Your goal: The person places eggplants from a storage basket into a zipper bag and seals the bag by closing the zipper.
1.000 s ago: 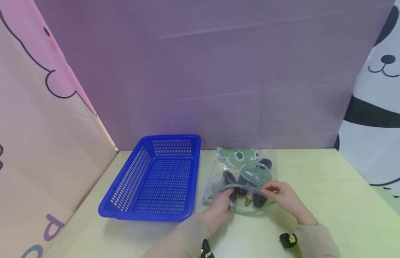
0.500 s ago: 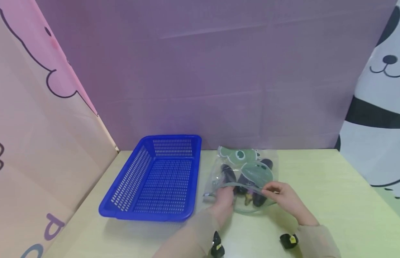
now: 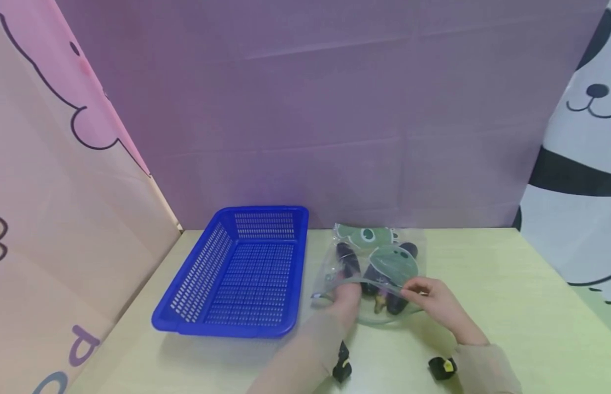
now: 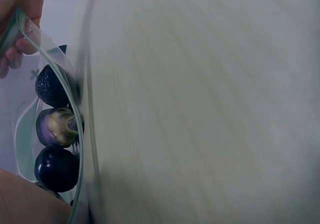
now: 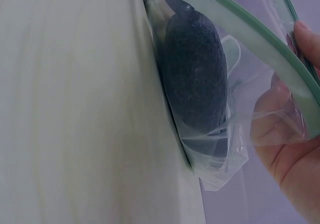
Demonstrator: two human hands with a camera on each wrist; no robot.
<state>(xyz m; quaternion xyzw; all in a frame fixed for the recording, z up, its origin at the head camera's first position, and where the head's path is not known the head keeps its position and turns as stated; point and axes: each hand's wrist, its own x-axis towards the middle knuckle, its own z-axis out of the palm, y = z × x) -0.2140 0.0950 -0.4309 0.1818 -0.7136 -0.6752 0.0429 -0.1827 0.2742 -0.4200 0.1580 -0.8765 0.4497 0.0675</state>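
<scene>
A clear zip bag with green animal prints lies on the table, its mouth facing me, with several dark eggplants inside. My left hand reaches in through the mouth and grips the lower end of the left eggplant; the bag's front film covers its fingertips. At the right side of the mouth my right hand pinches the green-edged rim, raising it. In the left wrist view, one eggplant points its stem outward between two dark rounded ends. The right wrist view shows another eggplant lying along the bag's side.
Left of the bag stands a blue plastic basket with slotted walls, nothing in it. The pale wooden table ends at a purple cloth backdrop. Printed cloth sheets hang at both sides.
My left hand has moved forward and deeper into the bag, and the left eggplant has slid farther in with it. My right hand keeps its pinch on the rim.
</scene>
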